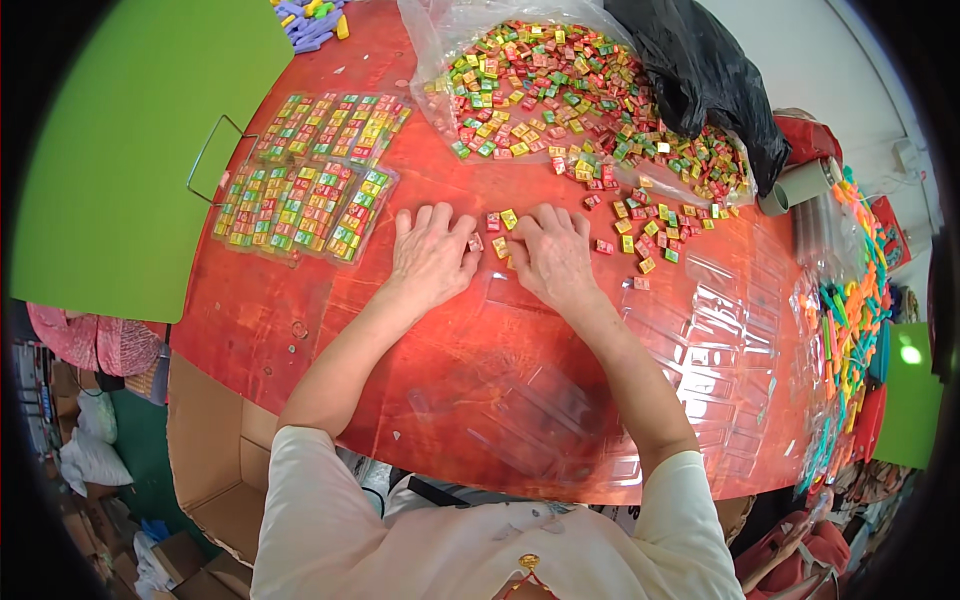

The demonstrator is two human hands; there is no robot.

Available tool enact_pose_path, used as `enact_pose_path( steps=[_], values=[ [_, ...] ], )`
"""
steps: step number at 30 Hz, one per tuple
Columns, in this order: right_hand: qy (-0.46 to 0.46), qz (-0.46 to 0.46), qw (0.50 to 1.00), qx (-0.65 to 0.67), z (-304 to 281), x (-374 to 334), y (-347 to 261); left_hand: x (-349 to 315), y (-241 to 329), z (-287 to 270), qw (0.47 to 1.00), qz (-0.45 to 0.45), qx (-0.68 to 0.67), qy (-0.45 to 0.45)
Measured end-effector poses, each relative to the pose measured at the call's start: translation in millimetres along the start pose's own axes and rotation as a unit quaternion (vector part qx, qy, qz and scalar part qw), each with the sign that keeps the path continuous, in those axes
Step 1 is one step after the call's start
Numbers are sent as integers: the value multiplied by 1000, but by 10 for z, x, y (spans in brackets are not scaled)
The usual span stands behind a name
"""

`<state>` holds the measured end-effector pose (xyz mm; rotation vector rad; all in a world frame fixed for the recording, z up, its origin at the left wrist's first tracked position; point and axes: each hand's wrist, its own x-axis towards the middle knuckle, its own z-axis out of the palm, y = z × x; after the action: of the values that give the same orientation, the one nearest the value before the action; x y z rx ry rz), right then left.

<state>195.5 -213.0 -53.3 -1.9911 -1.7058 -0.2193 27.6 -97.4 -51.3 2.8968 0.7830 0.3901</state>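
Both hands are over the middle of the red table, fingers curled. My left hand (432, 252) pinches a small red block (475, 242) between thumb and finger. Across a narrow gap, my right hand (556, 255) is closed, with a bit of yellow block (511, 263) showing by its thumb; its fingertips are partly hidden. Between the hands lie a loose red block (492, 222) and a yellow block (509, 218). Just below them, a clear plastic tray (510, 291) lies flat, hard to see against the red. Several filled trays (300, 215) with rows of coloured blocks sit at the left.
A clear bag (430, 60) spills a large heap of blocks (590, 95) at the back, beside a black plastic bag (700, 75). More clear trays (720, 350) lie at the right. Green panel (130, 150) and wire handle (205, 160) border the left; colourful pieces (850, 300) line the right edge.
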Motion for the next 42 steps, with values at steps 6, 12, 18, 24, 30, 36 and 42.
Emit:
enact_pose_path(
  steps=[6,12,18,24,30,36,42],
  values=[
    [-1,3,1000,-8,30,70,74,264,-15,108,998,19,-35,44],
    [-11,-11,1000,2,-2,53,64,205,-64,117,999,27,-32,21],
    [-52,-60,997,16,13,-14,-19,-4,-89,105,996,47,-53,56],
    [-72,-37,997,-12,60,16,-71,-156,-28,-27,997,44,-58,34],
    [-53,-2,998,32,-7,48,4,-245,-95,-40,999,34,-28,16],
    [-59,0,998,-18,48,121,155,-212,-130,26,999,24,-14,19],
    [-46,-24,998,21,-18,17,134,-142,-85,91,997,43,8,69]
  ],
)
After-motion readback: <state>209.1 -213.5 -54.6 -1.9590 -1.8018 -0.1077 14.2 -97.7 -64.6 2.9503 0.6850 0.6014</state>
